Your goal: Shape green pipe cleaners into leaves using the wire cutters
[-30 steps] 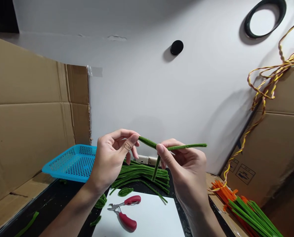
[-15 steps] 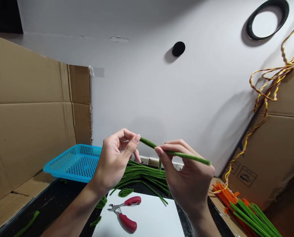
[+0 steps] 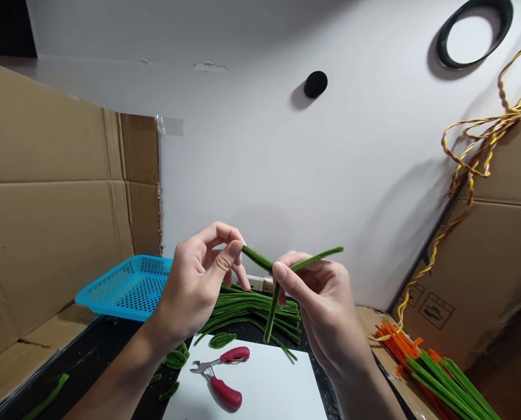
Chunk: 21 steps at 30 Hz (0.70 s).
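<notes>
A fuzzy green pipe cleaner (image 3: 256, 258) is held between both hands above the work surface. My left hand (image 3: 203, 271) pinches its upper left end between thumb and fingers. My right hand (image 3: 321, 297) pinches it near the middle, where two tails part, one pointing up right and one hanging down. Below lie a bundle of long green pipe cleaners (image 3: 242, 306) and a white sheet (image 3: 282, 385). Red-handled nippers (image 3: 225, 391) rest on the sheet with their handles spread. Coiled green leaf-shaped pieces (image 3: 222, 340) lie at the sheet's left and upper edges.
A blue perforated basket (image 3: 133, 291) stands at the back left beside a cardboard panel (image 3: 50, 146). Orange pipe cleaners (image 3: 394, 338) and lighter green ones (image 3: 453, 379) lie at the right. Twisted yellow-brown wire (image 3: 472, 169) hangs on the right cardboard. A white wall rises behind.
My right hand has turned and moved slightly left. The pipe cleaner's two tails now spread apart at its fingertips, one up right, one downward. My left hand keeps its pinch, shifted slightly left.
</notes>
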Each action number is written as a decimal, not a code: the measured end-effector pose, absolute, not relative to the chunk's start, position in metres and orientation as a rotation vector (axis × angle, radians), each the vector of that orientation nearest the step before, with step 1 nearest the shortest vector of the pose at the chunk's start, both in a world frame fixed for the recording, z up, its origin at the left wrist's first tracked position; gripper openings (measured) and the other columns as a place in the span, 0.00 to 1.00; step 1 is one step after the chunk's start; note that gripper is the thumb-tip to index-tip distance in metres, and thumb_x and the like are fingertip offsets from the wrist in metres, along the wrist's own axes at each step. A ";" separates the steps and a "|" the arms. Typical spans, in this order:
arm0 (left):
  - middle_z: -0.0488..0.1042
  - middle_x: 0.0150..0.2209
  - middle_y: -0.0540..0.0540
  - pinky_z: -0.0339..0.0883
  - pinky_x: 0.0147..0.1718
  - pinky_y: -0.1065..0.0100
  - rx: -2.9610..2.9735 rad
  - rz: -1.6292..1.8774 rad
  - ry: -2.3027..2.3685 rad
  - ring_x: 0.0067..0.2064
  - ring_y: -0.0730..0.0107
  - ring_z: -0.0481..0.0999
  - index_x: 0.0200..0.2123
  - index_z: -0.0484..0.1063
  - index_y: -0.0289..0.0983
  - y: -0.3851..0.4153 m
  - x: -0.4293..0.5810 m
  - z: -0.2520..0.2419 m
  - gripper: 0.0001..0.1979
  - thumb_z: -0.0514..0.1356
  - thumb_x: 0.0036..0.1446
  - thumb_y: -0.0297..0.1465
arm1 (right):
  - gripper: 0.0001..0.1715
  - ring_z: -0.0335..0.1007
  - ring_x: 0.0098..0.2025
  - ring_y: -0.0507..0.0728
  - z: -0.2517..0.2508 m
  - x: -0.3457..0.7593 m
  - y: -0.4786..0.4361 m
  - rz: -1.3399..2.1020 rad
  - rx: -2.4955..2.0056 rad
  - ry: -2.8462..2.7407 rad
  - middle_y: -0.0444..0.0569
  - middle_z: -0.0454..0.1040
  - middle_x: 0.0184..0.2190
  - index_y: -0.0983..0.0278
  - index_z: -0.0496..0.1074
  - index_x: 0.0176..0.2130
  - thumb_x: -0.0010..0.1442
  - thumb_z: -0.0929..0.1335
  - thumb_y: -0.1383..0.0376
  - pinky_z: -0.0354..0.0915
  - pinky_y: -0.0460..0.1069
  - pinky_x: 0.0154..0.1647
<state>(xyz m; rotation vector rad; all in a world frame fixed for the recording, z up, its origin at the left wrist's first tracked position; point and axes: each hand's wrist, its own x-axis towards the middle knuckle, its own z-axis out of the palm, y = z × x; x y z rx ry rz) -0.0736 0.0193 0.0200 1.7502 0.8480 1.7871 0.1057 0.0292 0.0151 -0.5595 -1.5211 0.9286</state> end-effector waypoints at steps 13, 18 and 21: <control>0.76 0.37 0.47 0.64 0.22 0.72 1.664 1.619 0.731 0.29 0.71 0.79 0.47 0.74 0.39 0.027 -0.070 0.014 0.20 0.57 0.72 0.50 | 0.16 0.59 0.22 0.48 0.013 0.101 0.037 0.940 -0.504 -1.136 0.42 0.69 0.23 0.62 0.80 0.32 0.56 0.81 0.54 0.57 0.45 0.20; 0.80 0.39 0.44 0.71 0.32 0.72 1.668 1.237 0.658 0.35 0.70 0.80 0.48 0.75 0.38 0.026 -0.050 0.002 0.19 0.70 0.62 0.44 | 0.16 0.61 0.22 0.48 0.014 0.103 0.040 0.903 -0.473 -0.932 0.43 0.75 0.28 0.60 0.80 0.34 0.53 0.82 0.54 0.62 0.45 0.21; 0.79 0.34 0.46 0.66 0.22 0.75 1.509 1.352 0.575 0.27 0.73 0.78 0.41 0.75 0.37 0.029 -0.042 -0.002 0.16 0.73 0.60 0.40 | 0.16 0.61 0.23 0.49 0.014 0.103 0.041 0.899 -0.528 -0.978 0.43 0.72 0.27 0.61 0.80 0.32 0.51 0.82 0.54 0.60 0.45 0.21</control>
